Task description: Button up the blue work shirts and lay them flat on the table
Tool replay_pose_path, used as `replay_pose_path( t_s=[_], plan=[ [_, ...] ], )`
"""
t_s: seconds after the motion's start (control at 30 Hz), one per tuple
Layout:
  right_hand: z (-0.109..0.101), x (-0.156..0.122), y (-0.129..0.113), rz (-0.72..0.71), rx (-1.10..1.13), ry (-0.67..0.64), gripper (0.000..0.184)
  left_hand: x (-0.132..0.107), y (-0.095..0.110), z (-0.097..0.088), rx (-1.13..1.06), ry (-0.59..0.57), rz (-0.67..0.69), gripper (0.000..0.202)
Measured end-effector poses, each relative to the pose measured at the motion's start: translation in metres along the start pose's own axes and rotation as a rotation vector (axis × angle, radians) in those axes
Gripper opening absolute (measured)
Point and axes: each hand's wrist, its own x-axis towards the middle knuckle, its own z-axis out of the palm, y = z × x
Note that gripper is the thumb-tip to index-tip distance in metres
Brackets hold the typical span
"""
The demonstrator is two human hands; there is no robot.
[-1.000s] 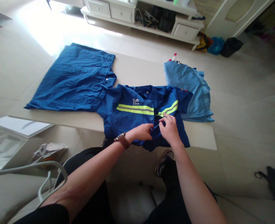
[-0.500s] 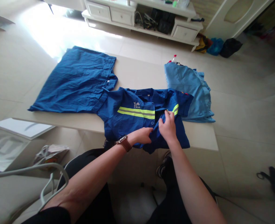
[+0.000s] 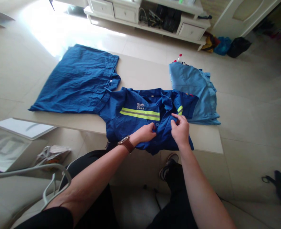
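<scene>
Through the head camera I saw the person's two bare hands working on a blue short-sleeved work shirt [image 3: 130, 127], which lay face up at the near edge of a pale table [image 3: 140, 74], its lower hem reaching over that edge. The shirt's front was not lying flat, with its collar [image 3: 150, 93] rumpled near the top. A yellow-green reflective stripe [image 3: 140, 114] ran across its chest.

The left hand [image 3: 143, 133], wearing a wristwatch with a brown leather strap [image 3: 127, 143], rested on the shirt front just beside a button [image 3: 157, 124]. The left fingers [image 3: 150, 128] lay nearly flat, pressed together against the cloth. The right hand [image 3: 180, 128] sat on the other side of the opening, with the right fingertips [image 3: 176, 117] curled onto the fabric. I could not tell whether they pinched it.

Dark blue trousers [image 3: 76, 79] lay spread on the table, touching the shirt's sleeve on the left. A folded light blue garment [image 3: 192, 86] lay on the right, partly under the shirt. Beyond the table stood a white cabinet with drawers [image 3: 124, 14], and bags [image 3: 223, 46] sat on the tiled floor [image 3: 254, 159] beside it.
</scene>
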Motion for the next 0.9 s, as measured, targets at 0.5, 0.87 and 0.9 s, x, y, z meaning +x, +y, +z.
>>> replay_pose_path(
  t_s=[0.5,0.87,0.9],
  plan=[
    [0.001,-0.004,-0.001,-0.018,0.028,-0.13,0.024,0.026,-0.012,0.026,0.045,0.265,0.078,0.036],
    [-0.004,-0.006,-0.003,0.035,0.228,-0.21,0.025,0.027,-0.009,0.017,-0.005,0.355,0.045,0.031],
    [-0.004,-0.006,-0.003,0.045,0.253,-0.211,0.026,0.027,-0.01,0.017,-0.007,0.359,0.043,0.031]
  ],
)
